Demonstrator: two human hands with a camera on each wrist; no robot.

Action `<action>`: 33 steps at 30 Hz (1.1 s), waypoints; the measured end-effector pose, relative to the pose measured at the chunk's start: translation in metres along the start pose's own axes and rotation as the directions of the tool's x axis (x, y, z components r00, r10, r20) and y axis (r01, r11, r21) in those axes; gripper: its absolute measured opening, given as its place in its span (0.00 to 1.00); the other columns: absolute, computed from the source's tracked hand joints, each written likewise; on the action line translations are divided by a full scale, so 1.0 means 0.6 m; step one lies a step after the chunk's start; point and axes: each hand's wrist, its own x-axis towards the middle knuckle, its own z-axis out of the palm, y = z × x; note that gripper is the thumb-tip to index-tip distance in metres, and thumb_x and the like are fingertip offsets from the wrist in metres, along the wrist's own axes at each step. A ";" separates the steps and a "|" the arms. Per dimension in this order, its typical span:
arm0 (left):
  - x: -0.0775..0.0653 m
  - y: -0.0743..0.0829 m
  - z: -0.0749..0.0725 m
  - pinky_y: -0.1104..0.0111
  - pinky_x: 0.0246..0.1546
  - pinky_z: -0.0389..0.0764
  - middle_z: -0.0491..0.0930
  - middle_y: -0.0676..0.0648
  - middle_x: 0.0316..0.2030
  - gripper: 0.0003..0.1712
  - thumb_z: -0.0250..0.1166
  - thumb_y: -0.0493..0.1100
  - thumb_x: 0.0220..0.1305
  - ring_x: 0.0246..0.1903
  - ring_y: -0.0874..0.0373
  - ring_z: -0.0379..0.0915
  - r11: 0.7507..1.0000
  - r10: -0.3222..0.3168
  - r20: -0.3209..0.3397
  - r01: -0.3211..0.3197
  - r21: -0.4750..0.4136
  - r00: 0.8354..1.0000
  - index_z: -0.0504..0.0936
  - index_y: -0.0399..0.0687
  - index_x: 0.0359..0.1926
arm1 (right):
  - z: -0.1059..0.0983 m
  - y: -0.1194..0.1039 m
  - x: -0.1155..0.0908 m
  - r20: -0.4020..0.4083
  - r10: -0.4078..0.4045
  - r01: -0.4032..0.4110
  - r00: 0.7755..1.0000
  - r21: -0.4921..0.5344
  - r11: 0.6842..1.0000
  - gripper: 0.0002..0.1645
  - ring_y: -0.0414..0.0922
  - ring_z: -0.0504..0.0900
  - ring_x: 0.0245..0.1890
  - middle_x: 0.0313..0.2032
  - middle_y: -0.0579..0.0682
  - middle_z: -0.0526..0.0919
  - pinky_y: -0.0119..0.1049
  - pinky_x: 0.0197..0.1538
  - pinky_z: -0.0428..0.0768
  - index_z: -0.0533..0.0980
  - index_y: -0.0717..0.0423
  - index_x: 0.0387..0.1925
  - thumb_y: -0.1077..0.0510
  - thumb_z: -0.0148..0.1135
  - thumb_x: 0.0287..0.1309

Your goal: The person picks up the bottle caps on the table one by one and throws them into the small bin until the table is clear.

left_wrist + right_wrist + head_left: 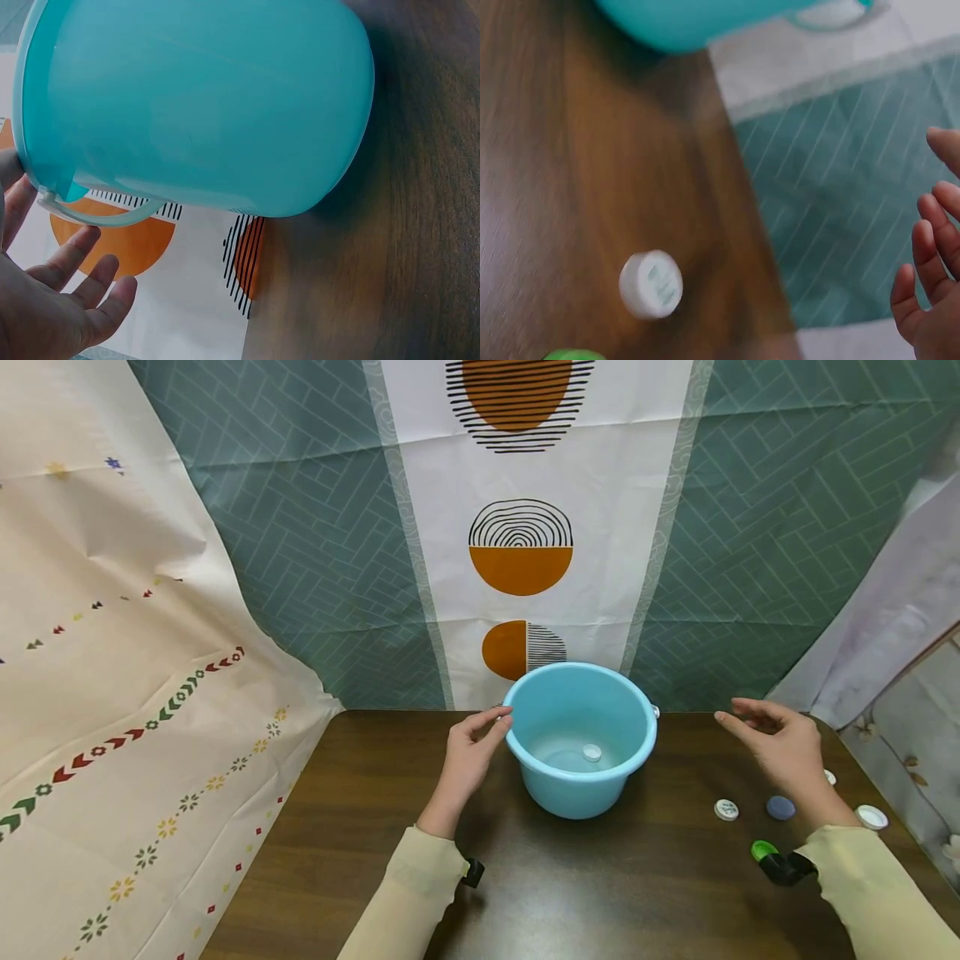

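A light blue bucket (573, 793) stands on the table, with one white bottle cap (592, 752) lying inside on its bottom. At the bucket's left rim, my left hand (474, 747) pinches the edge between thumb and forefinger; the other fingers (112, 307) spread loosely below the pale handle (112, 219) in the left wrist view. My right hand (783, 747) is raised to the right of the bucket, apart from it, with relaxed fingers and nothing held. Nearest below that hand are a printed white cap (726, 810) and a blue cap (781, 807).
A green cap (762, 849) lies by the right wrist strap. Another white cap (872, 817) sits near the right edge of the brown table (600, 893), and one more (829, 777) is partly hidden by the right hand. Patterned cloth (300, 568) hangs behind the table.
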 end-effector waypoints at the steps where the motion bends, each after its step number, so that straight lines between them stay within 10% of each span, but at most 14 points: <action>1: 0.000 0.000 0.000 0.59 0.49 0.75 0.80 0.45 0.55 0.17 0.65 0.43 0.67 0.57 0.54 0.71 1.000 0.000 0.001 0.000 0.000 1.000 0.84 0.40 0.53 | -0.004 0.010 -0.001 -0.005 0.024 -0.025 1.000 -0.006 1.000 0.34 0.31 0.75 0.38 0.41 0.37 0.82 0.20 0.32 0.73 0.79 0.54 0.56 0.38 0.69 0.55; 9: 0.002 0.000 -0.001 0.62 0.44 0.76 0.80 0.45 0.55 0.17 0.65 0.43 0.67 0.56 0.54 0.72 1.000 0.000 0.000 0.000 0.009 1.000 0.84 0.40 0.53 | -0.035 0.078 -0.019 -0.105 0.207 -0.224 0.973 -0.181 0.958 0.39 0.29 0.70 0.30 0.28 0.22 0.72 0.33 0.33 0.70 0.78 0.61 0.56 0.33 0.64 0.56; 17: 0.002 0.003 -0.002 0.61 0.47 0.76 0.79 0.44 0.56 0.17 0.65 0.42 0.67 0.57 0.53 0.71 1.000 0.002 -0.002 -0.002 0.000 1.000 0.84 0.39 0.53 | -0.047 0.110 -0.038 -0.085 0.233 -0.248 0.969 -0.319 0.915 0.41 0.58 0.74 0.43 0.48 0.66 0.81 0.45 0.36 0.66 0.76 0.69 0.55 0.35 0.61 0.60; 33: 0.002 -0.005 0.001 0.60 0.48 0.76 0.80 0.45 0.55 0.16 0.66 0.43 0.66 0.57 0.54 0.71 1.000 0.001 -0.011 -0.001 -0.005 1.000 0.85 0.40 0.52 | -0.038 0.131 -0.046 0.015 0.270 -0.240 0.963 -0.414 0.878 0.49 0.68 0.72 0.46 0.53 0.71 0.76 0.54 0.37 0.71 0.70 0.75 0.58 0.33 0.62 0.57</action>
